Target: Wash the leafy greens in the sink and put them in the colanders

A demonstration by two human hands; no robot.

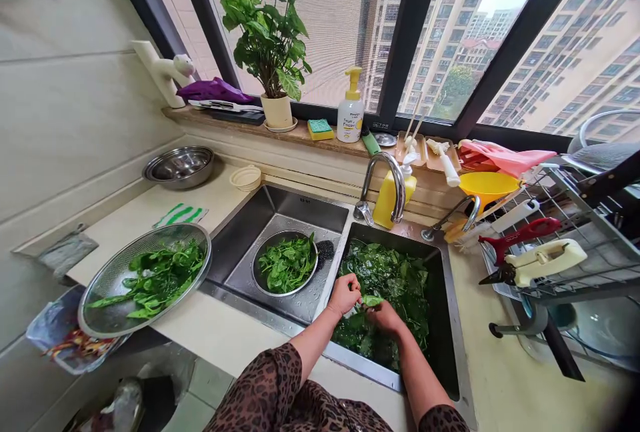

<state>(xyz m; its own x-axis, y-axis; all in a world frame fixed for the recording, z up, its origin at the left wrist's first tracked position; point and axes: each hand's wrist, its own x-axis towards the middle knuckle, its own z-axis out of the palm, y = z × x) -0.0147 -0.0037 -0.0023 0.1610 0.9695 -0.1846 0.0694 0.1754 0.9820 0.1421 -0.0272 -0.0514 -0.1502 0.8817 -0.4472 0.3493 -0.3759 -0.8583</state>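
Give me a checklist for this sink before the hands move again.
Firm grip on the bright green leaf between the left hand and right hand: cannot tell.
Wet dark green leaves inside the right steel sink basin: ok.
Round steel bowl of greens upright in the left steel sink basin: ok.
Perforated steel colander fully on the cream countertop: not ok, its rim overhangs the edge.
Chrome gooseneck faucet shut off: cannot tell, though no stream shows.
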